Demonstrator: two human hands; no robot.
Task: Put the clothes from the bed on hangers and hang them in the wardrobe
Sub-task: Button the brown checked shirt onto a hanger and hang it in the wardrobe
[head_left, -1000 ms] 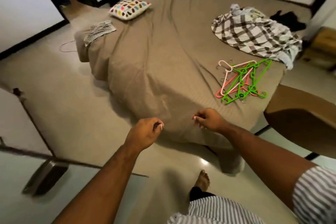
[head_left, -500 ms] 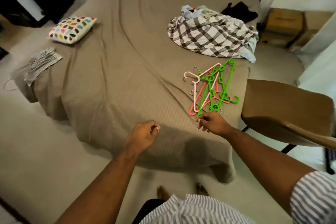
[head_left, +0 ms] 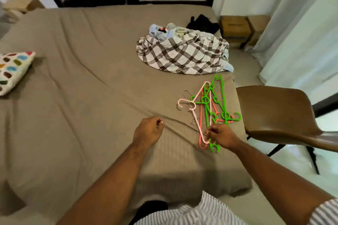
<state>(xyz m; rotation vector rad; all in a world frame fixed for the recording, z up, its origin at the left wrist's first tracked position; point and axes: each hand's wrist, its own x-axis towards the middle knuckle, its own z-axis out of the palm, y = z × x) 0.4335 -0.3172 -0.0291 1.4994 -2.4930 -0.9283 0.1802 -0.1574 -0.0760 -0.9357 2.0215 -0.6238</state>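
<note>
From the head: near tips of the hangers (head_left: 210, 107) hidden under the right hand (head_left: 220, 138), fingers curled at the pale pink one, grip impossible to tell. Left hand (head_left: 148, 130) just beside, curled, holding nothing. Clothes (head_left: 182, 53) heaped well beyond both hands, on the bed (head_left: 82, 97).

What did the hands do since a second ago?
The right hand reached forward to the hangers and now touches their near end; whether it grips one is unclear. The left hand stayed curled above the bed, holding nothing. The clothes and hangers lie as before.
</note>
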